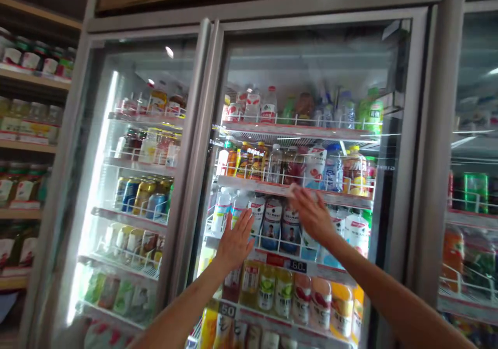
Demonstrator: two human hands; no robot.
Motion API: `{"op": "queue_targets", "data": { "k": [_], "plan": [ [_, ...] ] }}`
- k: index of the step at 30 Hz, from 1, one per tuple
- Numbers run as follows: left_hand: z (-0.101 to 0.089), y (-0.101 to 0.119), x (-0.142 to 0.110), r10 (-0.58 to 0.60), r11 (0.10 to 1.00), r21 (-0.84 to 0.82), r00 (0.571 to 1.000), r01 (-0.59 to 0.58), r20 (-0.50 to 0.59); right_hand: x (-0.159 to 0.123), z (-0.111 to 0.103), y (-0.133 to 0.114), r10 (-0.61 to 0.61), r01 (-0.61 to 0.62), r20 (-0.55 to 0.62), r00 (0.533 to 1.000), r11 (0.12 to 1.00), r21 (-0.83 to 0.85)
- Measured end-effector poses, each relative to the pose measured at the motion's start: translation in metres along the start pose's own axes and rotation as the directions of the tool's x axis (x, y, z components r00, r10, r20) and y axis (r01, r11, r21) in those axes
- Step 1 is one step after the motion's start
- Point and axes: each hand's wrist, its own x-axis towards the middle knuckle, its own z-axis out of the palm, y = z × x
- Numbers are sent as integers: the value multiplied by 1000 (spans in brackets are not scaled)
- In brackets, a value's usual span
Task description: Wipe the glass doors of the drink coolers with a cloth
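In the middle is a closed glass door of a drinks cooler, with shelves of bottles seen through it. My left hand is open, its fingers stretched out and its palm toward the glass, at the height of the white-labelled bottles. Higher and to the right, my right hand reaches toward the same pane. A small whitish cloth shows at its fingertips, pressed against the glass; most of it is hidden by the fingers, and the hand is slightly blurred.
Metal door frames border the pane. A second cooler door with cans and bottles is on the left, and another glass section on the right. Open wooden shelves with jars stand at far left. Price tags line the shelf edges.
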Motion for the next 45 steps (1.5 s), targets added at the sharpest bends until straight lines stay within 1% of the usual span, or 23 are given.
{"op": "queue_targets", "data": {
  "k": [2,3,6,8,10,11,13,15,16,18,20,23,25,28,30,32,35,37,38,40,43,44,45],
  "plan": [
    [3,21,3,-31,1000,-2,999,31,39,-2,-4,26,169,-169,-38,985,986,-10],
    [5,31,3,-45,999,2,997,45,58,-11,-4,28,175,-175,-32,984,985,1],
    [8,58,-5,-107,994,32,990,104,91,-69,-4,-1,-58,54,46,997,996,76],
    [8,71,-11,-150,988,48,983,146,102,-105,-7,-15,-263,251,73,962,958,139],
    [6,80,-12,-159,987,50,980,154,119,-117,-15,-1,-307,294,79,948,945,143],
    [4,84,-9,-156,987,51,979,151,129,-112,-21,16,-233,224,82,969,968,113],
    [1,89,-3,-157,987,57,976,151,148,-90,-33,61,41,-42,48,998,999,17],
    [-1,94,3,-169,985,65,973,160,157,-74,-41,93,250,-251,-15,968,967,-44],
    [-1,97,3,-168,985,70,973,159,160,-74,-43,98,273,-274,-28,962,961,-50],
    [0,103,-1,-156,986,79,974,145,161,-94,-42,81,176,-175,5,984,984,-32],
    [3,106,-10,-142,988,76,976,131,167,-130,-36,43,-20,18,74,997,1000,23],
    [6,104,-19,-132,991,48,974,125,184,-160,-28,2,-276,262,99,956,956,133],
    [6,95,-18,-150,989,46,971,144,185,-140,-25,7,-257,244,88,962,961,131],
    [4,78,-15,-204,978,69,964,195,169,-82,-24,34,60,-62,36,998,997,37],
    [3,69,-21,-223,973,95,960,210,166,-62,-21,33,159,-159,4,987,987,19],
    [2,62,-33,-214,973,119,961,195,177,-69,-14,8,63,-64,13,998,996,55],
    [0,45,-53,-193,976,141,962,168,191,-96,1,-43,-193,186,33,981,971,148],
    [-3,27,-61,-214,970,160,959,185,185,-89,11,-60,-280,274,9,960,946,171],
    [-6,16,-63,-234,964,171,956,203,180,-74,14,-60,-258,255,-6,966,953,164],
    [-12,-3,-63,-287,951,168,942,259,174,-27,20,-52,-92,96,-31,995,985,142],
    [-25,-19,-56,-384,911,-76,900,406,208,42,27,-57,163,-145,-81,983,970,193],
    [-31,-20,-51,-427,846,-237,874,477,231,56,30,-71,198,-168,-96,976,953,251],
    [-37,-20,-46,-490,721,-418,833,553,258,65,33,-92,220,-175,-105,970,928,328]
  ]
}}
